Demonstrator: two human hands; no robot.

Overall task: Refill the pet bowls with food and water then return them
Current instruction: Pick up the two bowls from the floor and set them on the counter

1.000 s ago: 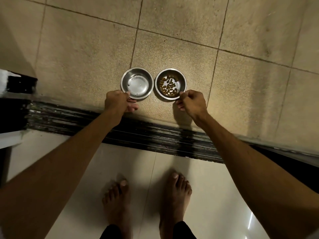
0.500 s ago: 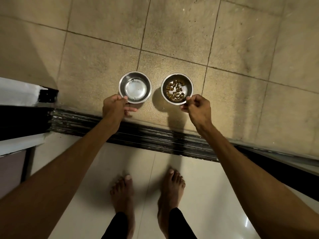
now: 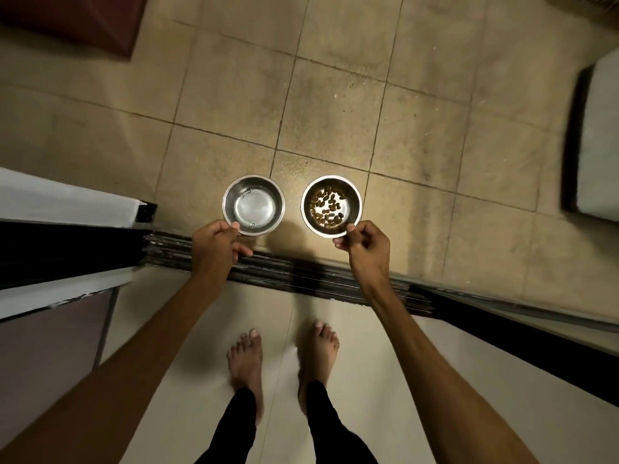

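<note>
Two steel bowls out in front, side by side with a gap between them, over the tan tiled floor [image 3: 335, 105] just beyond the dark sliding-door track [image 3: 301, 276]. The left hand [image 3: 214, 246] pinches the near rim of the water bowl [image 3: 253, 205], thumb on top of the edge, fingers curled beneath. Clear water glints inside it. The right hand [image 3: 366, 244] pinches the near rim of the food bowl [image 3: 331, 205] the same way, thumb on the lip. Brown kibble [image 3: 326, 207] lies scattered across its bottom. Whether either bowl touches the tiles I cannot tell. The person stands barefoot on the pale smooth floor [image 3: 385, 363] on the near side of the track, left foot [image 3: 244, 360] and right foot [image 3: 318, 353] apart, both arms stretched forward. A dark red mat [image 3: 73, 21] lies at the far left corner of the tiles, a white-topped object [image 3: 599, 145] at their right edge.
</note>
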